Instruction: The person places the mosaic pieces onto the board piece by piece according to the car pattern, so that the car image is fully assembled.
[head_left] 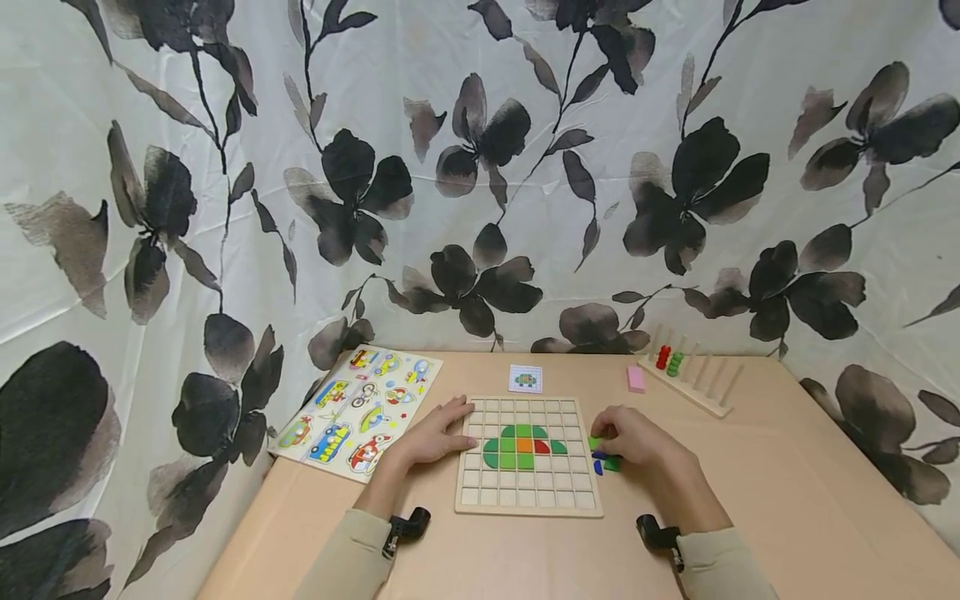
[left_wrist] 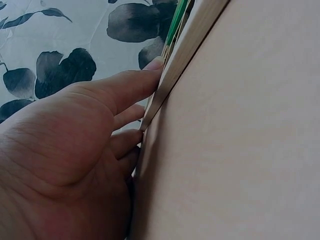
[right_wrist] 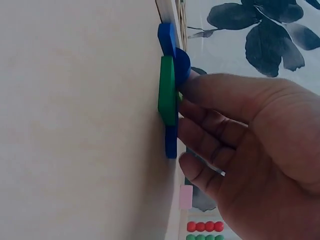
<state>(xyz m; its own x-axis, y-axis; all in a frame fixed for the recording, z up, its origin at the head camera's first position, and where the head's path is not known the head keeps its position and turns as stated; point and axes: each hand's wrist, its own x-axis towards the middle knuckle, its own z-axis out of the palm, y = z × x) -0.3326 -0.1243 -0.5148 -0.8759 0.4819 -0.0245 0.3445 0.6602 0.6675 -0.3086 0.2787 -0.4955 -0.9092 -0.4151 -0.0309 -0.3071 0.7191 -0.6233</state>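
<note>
A wooden grid board [head_left: 529,498] lies on the table, with green, light green, orange and red pieces [head_left: 517,447] set in its middle cells. My left hand [head_left: 431,433] rests at the board's left edge, its thumb and fingers touching the rim in the left wrist view. Beyond the board's right edge, my right hand [head_left: 637,435] reaches down with bent fingers over a small cluster of loose pieces. In the right wrist view these include a green block [right_wrist: 167,91] and a blue rounded piece [right_wrist: 183,65]. A light green piece [head_left: 595,442] is at the fingertips; whether they pinch it is hidden.
A small pattern card [head_left: 526,378] lies behind the board. To the left is a sheet of vehicle pictures [head_left: 360,412]. A pink block [head_left: 636,380] and a wooden peg stand [head_left: 686,387] with red and green beads stand at the back right. Floral cloth [head_left: 480,208] hangs behind the table.
</note>
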